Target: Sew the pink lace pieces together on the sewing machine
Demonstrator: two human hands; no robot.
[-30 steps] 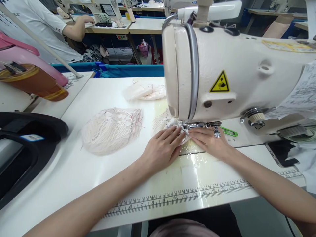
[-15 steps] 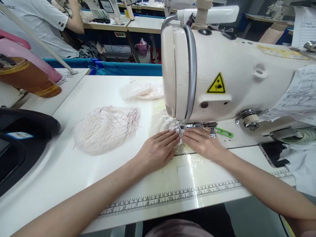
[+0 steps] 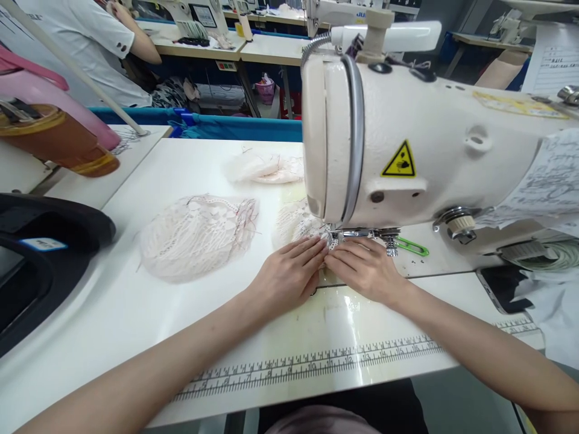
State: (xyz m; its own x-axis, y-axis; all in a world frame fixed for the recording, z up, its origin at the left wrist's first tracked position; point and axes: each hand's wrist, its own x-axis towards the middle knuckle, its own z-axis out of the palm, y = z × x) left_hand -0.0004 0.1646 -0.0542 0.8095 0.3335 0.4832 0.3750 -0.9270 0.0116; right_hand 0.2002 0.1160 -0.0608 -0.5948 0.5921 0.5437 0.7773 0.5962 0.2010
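A cream sewing machine (image 3: 407,138) stands on the white table (image 3: 136,301). Under its presser foot (image 3: 357,234) lies a small piece of pale lace (image 3: 296,224). My left hand (image 3: 289,276) rests flat on the lace, fingers stretched toward the foot. My right hand (image 3: 364,268) lies beside it, fingers flat and together, pressing the lace's edge just in front of the foot. The fingertips of both hands nearly touch.
A larger lace pile (image 3: 196,236) lies to the left, another lace heap (image 3: 265,167) farther back. Green snips (image 3: 409,245) sit right of the foot. A black tray (image 3: 40,253) is at far left, a phone (image 3: 500,283) at right. Another person (image 3: 85,42) works behind.
My right hand has slid slightly left, closer to my left hand. The view shifted a little; the lace stays under the foot.
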